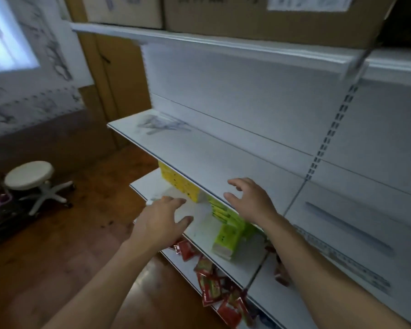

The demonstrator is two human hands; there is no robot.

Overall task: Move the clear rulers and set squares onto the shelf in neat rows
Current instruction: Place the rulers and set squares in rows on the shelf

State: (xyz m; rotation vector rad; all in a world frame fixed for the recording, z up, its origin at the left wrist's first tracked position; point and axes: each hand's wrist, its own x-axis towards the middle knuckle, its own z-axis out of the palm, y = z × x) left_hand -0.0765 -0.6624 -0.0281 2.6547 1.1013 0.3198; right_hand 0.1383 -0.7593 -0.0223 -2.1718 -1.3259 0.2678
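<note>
The room has a wood floor [57, 257] open at the left, where a white stool [29, 174] stands well apart from the shelving. I see the middle shelf [199, 150] run diagonally from far left to near right, and its front edge is unobstructed along its length. Clear set squares [161, 124] lie blurred at its far-left end against the back panel; the board between them and the slotted upright [330, 131] is bare.

The left hand [161, 219] is over the front of the lower shelf, near the yellow packs [178, 184]. Its fingers are straight and spread and grip nothing; I cannot tell whether they touch the board. Green packs [226, 233] sit between the two forearms, with red packets [211, 281] one level below.

The right hand [249, 200] is above the front edge of the middle shelf, fingers spread and slightly bent, holding nothing. To the right of the upright, clear rulers [349, 227] lie side by side on the adjoining shelf section.
</note>
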